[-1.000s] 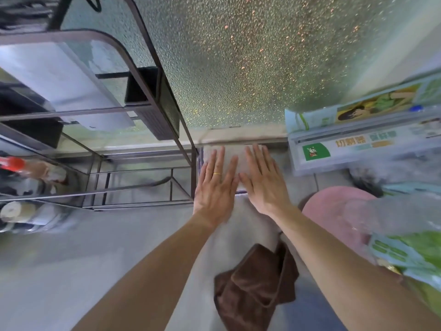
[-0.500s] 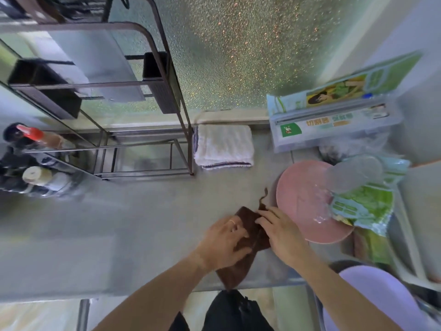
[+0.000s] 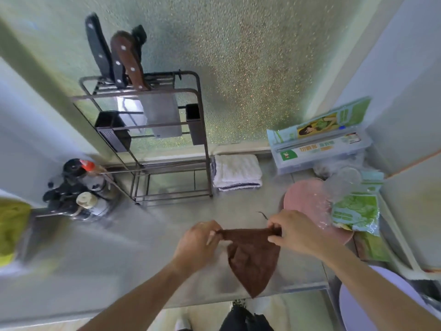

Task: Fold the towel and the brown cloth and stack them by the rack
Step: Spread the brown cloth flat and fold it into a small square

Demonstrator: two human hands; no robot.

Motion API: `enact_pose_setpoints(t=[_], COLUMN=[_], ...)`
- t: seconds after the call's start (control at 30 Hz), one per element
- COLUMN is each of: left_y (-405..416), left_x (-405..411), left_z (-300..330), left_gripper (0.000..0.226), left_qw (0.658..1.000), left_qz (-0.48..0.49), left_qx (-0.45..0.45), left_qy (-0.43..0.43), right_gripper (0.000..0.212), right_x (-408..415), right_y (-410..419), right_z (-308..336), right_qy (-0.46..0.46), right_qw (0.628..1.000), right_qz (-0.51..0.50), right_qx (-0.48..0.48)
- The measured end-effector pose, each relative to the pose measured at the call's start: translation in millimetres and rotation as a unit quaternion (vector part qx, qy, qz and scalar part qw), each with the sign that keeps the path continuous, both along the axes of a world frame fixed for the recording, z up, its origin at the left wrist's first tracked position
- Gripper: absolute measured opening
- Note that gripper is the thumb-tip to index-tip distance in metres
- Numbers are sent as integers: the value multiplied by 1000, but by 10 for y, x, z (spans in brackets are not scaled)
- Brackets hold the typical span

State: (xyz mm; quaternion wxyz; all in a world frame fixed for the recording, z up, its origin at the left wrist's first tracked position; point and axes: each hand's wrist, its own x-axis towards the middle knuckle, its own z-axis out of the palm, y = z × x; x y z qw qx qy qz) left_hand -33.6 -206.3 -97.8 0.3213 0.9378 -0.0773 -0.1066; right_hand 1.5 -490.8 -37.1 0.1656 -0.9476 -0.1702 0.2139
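- My left hand (image 3: 199,237) and right hand (image 3: 294,231) pinched the brown cloth (image 3: 253,256) by its top corners, fingers closed.
- White towel (image 3: 236,172) lay folded at the rack's (image 3: 167,130) 3 o'clock, touching.

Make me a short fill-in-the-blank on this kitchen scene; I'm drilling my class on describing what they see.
1. The folded white towel lies beside the metal ____.
2. The left hand and right hand stretch a cloth coloured ____.
3. The round plate near the right hand is ____.
4. The handles atop the rack belong to ____.

Missing words: rack; brown; pink; knives
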Motion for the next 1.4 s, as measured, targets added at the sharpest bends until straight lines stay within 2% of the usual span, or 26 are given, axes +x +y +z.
enact_pose_setpoints(t=[0.1, 0.27, 0.4, 0.5, 0.6, 0.77, 0.87, 1.0, 1.1, 1.2, 1.4], left_y=[607, 1401, 1946, 2320, 2601, 2716, 2709, 2681, 2677, 2686, 2579], left_x=[-140, -562, -947, -1053, -954, -574, -427, -422, -516, -608, -827], left_z=[472, 1056, 1419, 1660, 1878, 2015, 2084, 2216, 2142, 1792, 451], left_gripper=[14, 29, 29, 8, 6, 11, 13, 5, 8, 10, 8], left_qw=[994, 975, 967, 964, 978, 985, 983, 968, 960, 959, 980], left_qz=[-47, -105, -137, -120, -90, -27, 16, 64, 40, -4, 21], left_qx=[49, 124, 116, 128, 100, 68, 29, -23, -10, 5, 18], left_qy=[-83, -153, -181, -202, -162, -156, -182, -241, -276, -285, -198], right_gripper=[22, 17, 17, 15, 12, 7, 5, 8, 12, 16, 31], right_x=[-128, -570, -962, -1129, -1072, -750, -623, -622, -721, -813, -1072], right_y=[358, 1103, 1554, 1740, 1900, 2109, 2132, 2076, 1999, 1911, 1802], right_z=[323, 652, 837, 1074, 1279, 1368, 1453, 1598, 1533, 1177, -271], right_qy=[-8, -93, -102, -90, -132, -195, -256, -341, -355, -342, -252], right_qw=[999, 993, 990, 995, 991, 977, 958, 925, 920, 923, 950], right_qz=[26, 47, 55, 20, -17, -83, -119, -146, -138, -144, -167], right_qx=[-31, -57, -77, -35, -9, 28, 49, 83, 95, 101, 80])
